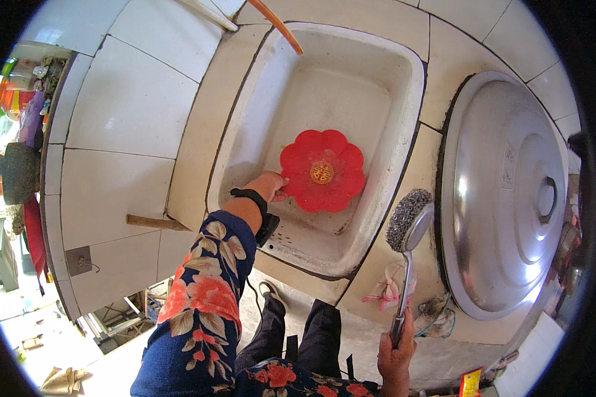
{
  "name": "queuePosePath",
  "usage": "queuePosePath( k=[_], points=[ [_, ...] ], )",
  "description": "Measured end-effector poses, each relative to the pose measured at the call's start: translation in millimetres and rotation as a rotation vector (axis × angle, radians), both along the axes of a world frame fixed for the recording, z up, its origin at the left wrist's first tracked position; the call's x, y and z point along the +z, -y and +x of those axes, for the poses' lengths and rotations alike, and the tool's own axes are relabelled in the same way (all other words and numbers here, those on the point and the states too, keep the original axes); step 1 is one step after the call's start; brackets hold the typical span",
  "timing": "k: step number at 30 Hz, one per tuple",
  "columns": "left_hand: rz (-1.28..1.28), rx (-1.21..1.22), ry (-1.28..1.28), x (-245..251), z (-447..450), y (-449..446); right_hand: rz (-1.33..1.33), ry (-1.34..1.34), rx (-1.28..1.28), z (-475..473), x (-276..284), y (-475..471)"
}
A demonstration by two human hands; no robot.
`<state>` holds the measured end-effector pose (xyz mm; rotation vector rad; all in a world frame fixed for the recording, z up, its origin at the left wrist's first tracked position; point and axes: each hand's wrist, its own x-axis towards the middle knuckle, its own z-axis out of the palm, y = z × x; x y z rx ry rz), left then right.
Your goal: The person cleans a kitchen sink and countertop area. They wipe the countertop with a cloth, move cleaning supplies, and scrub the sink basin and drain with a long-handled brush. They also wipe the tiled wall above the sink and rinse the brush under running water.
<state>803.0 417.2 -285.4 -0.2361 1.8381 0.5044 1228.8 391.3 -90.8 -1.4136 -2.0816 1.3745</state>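
In the white sink basin [337,99], my left hand [272,187] pinches the left rim of a red flower-shaped plate [323,193]. A round gold emblem marks the plate's middle. My right hand [396,357] grips the dark handle of a pot-scrubbing brush [406,278], with a steel-wool head [408,218] pointing up and away from me. The scrubber is over the counter to the right of the sink, apart from the plate.
A large metal wok lid [501,198] covers the right side of the tiled counter. Crumpled cloths [390,283] lie near the scrubber. An orange hose [278,27] hangs over the basin's far left corner. Along the left wall, a wooden stick [156,223] protrudes.
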Motion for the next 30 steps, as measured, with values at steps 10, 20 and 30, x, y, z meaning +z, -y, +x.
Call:
queuePosePath(
  k=[10, 20, 30],
  points=[
    [0.216, 0.037, -0.065, 41.7, 1.3, -7.0, -0.097, -0.022, -0.052, -4.4, 9.4, -2.2],
    [0.268, -0.608, -0.828, 173.9, -7.8, 21.2, -0.002, -0.169, -0.033, -22.1, 59.3, -14.6],
    [0.402, -0.922, -1.284, 280.9, 33.1, 10.1, 0.109, -0.25, 0.027, -15.0, 104.1, -13.5]
  ],
)
